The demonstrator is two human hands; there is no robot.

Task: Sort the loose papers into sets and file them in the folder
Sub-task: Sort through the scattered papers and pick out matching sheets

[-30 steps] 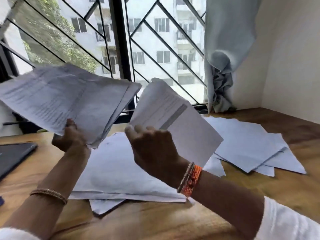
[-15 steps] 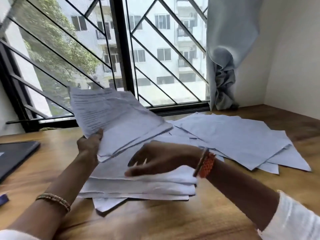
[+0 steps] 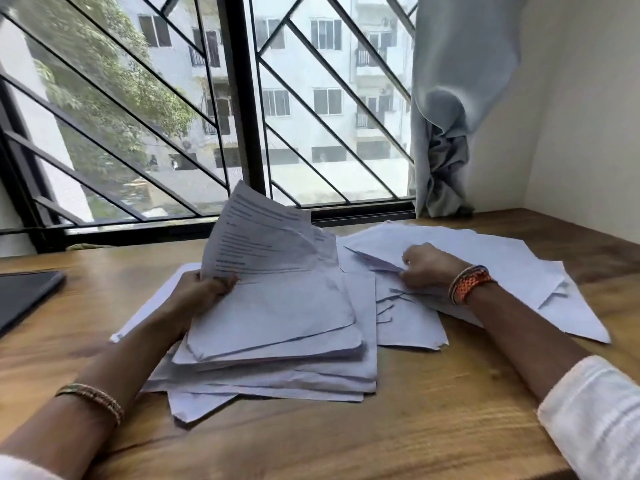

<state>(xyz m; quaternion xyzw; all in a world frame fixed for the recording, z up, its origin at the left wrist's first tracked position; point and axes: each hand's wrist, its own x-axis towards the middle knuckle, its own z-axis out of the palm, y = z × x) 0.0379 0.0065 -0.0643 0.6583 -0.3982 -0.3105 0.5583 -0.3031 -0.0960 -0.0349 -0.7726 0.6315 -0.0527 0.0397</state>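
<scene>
The sorting step is judged to be in hand, and the filing is not yet begun. A bundle of printed sheets (image 3: pixel 263 237) is held up at a slant by the left hand (image 3: pixel 204 289), with the fingers curled round its lower left edge and the thumb hidden behind the paper. Under this bundle a stack (image 3: pixel 277 355) of white papers is laid on the tabletop (image 3: pixel 415 427), its edges uneven and some corners sticking out at the near side. To the right, a second, looser spread of papers (image 3: pixel 485 265) is lying, partly overlapping the stack. The right hand (image 3: pixel 429 265) is placed on this spread, and one sheet seems to be pinched by its fingertips at a lifted corner; the exact grip cannot be told, because the fingers are turned away from the camera. A dark flat object (image 3: pixel 24 296) is seen at the left edge of the tabletop, well apart from the papers; whether it is the folder cannot be told. For the next move, it is judged that a single sheet must be separated from the spread without its neighbours being dragged along, and must then be matched to the held bundle or to the stack. Care is called for, since thin sheets may cling together and the uneven stack may slide.
</scene>
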